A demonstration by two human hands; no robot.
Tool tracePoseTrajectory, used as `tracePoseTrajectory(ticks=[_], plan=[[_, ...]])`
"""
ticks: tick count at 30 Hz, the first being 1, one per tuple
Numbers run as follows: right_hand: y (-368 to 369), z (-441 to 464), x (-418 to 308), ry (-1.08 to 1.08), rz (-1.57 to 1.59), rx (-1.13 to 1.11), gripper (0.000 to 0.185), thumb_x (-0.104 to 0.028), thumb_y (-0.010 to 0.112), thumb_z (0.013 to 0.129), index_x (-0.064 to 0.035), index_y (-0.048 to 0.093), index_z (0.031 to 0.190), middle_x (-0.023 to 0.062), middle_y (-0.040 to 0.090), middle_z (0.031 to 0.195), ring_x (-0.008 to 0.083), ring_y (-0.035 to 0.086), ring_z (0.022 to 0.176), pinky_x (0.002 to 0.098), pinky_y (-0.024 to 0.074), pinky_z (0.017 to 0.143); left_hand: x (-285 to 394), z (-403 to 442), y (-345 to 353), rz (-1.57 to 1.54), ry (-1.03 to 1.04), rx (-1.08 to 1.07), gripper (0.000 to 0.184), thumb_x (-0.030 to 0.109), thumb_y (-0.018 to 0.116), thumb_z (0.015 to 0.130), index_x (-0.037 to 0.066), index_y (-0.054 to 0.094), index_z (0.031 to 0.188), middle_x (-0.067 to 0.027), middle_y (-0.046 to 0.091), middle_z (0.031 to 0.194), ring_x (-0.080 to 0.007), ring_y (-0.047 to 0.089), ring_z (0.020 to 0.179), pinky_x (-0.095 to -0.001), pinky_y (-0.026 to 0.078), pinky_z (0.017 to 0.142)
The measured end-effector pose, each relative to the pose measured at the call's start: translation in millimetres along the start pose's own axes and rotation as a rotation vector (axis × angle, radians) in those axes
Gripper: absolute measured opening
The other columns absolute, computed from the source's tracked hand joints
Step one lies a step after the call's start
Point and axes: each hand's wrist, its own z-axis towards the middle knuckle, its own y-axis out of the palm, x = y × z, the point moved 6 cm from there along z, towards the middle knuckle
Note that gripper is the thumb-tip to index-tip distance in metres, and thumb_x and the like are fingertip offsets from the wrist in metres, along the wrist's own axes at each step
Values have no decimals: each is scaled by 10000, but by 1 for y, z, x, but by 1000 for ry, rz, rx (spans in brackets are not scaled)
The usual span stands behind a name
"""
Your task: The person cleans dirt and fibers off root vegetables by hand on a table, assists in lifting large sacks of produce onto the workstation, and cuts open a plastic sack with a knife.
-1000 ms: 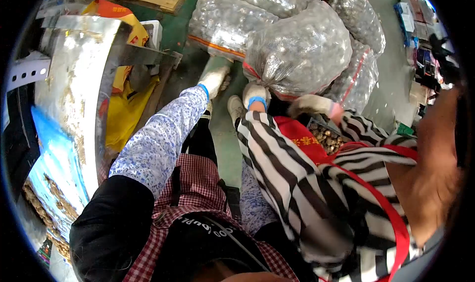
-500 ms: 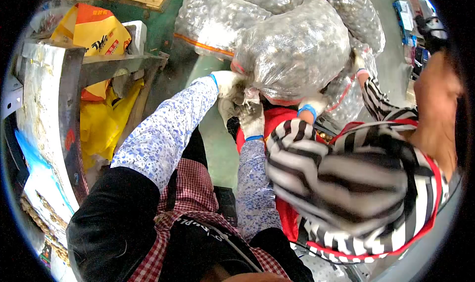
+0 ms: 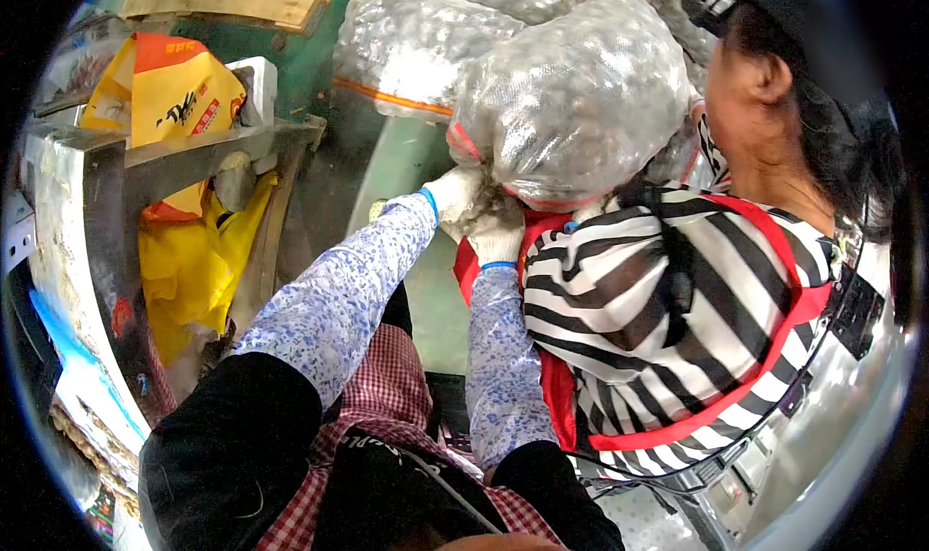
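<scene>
A large, full mesh bag [image 3: 571, 96] with a red stripe lies at the upper middle. My left hand [image 3: 457, 193], in a white glove with a blue cuff, is closed on the gathered end of this bag, at its lower left. Close beside it, my right hand [image 3: 495, 234], gloved the same way, is closed on the same bunched mesh. The fingertips of both hands are partly hidden in the mesh. A co-worker in a striped top [image 3: 668, 309] bends over the bag's near right side; their hands are mostly hidden.
More full mesh bags [image 3: 416, 43] lie behind the large one. To the left stands a metal-edged table [image 3: 106, 232], with a yellow and orange sack [image 3: 184, 91] and a yellow sheet [image 3: 198, 270] by it. A wooden pallet [image 3: 227, 1] is at the upper left.
My hands, apart a second ago, have come together on the bag's gathered end. The co-worker has leaned in from the right, and their head has come into view.
</scene>
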Motion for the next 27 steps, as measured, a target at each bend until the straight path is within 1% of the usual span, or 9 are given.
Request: tracePoseTrajectory(ticks=[3,7,11,15,16,19,21,23,27], plan=[[-8,2,18,-38,-173,15,607,-520,408,941,-107,507,1375,98,559,1376,274,533,1231,458,412,1059,-12,5,5,403,-146,-79,454,97,654,799,-59,531,1207,-273,610,1143,-396,590,1101,-412,492,937],[1,5,38,-19,-124,54,583,-509,409,947,-115,514,1363,108,565,1364,273,540,1221,456,423,1051,-5,-29,-2,482,-107,69,430,98,611,824,-73,532,1210,-285,636,1049,-410,632,980,-421,519,859],[6,6,56,18,-160,66,558,-498,410,952,-123,520,1351,119,571,1353,273,548,1211,454,434,1043,-6,-74,-19,-468,-792,232,384,201,542,930,-33,532,1234,-262,652,964,-390,656,890,-413,533,778],[10,-2,89,93,-257,112,534,-487,411,958,-131,527,1338,130,577,1341,272,555,1201,452,444,1035,7,-121,-52,-78,-601,279,456,401,390,1010,26,602,1161,-257,661,1002,-421,639,954,-447,500,801],[12,-6,100,120,-292,133,528,-484,411,960,-133,529,1335,132,578,1338,272,557,1198,452,447,1033,10,-137,-54,-158,-630,338,581,502,355,998,18,670,1058,-271,669,1046,-456,608,1052,-473,465,904],[14,-29,140,202,-410,218,510,-476,412,964,-139,533,1326,140,583,1329,272,563,1191,451,455,1027,22,-165,-41,46,-475,286,484,408,359,1016,20,617,1146,-271,632,1116,-465,598,1042,-489,454,939],[27,-55,163,222,-182,312,498,-471,412,967,-143,537,1320,146,586,1323,271,567,1186,450,460,1023,14,-195,-10,262,-386,243,472,390,359,1019,31,578,1234,-262,599,1216,-466,577,1101,-484,442,984],[88,-90,152,177,525,436,523,-421,435,988,-76,476,1379,163,550,1362,306,535,1226,460,443,1053,15,-226,0,184,-516,273,520,435,376,1004,60,514,1336,-264,558,1297,-446,543,1185,-460,408,1043],[110,-108,163,-76,580,216,538,-386,416,1015,-58,419,1442,188,493,1425,344,494,1272,480,379,1110,51,-269,-5,-221,-851,145,579,496,388,987,127,468,1426,-248,580,1305,-413,521,1253,-437,385,1086]])
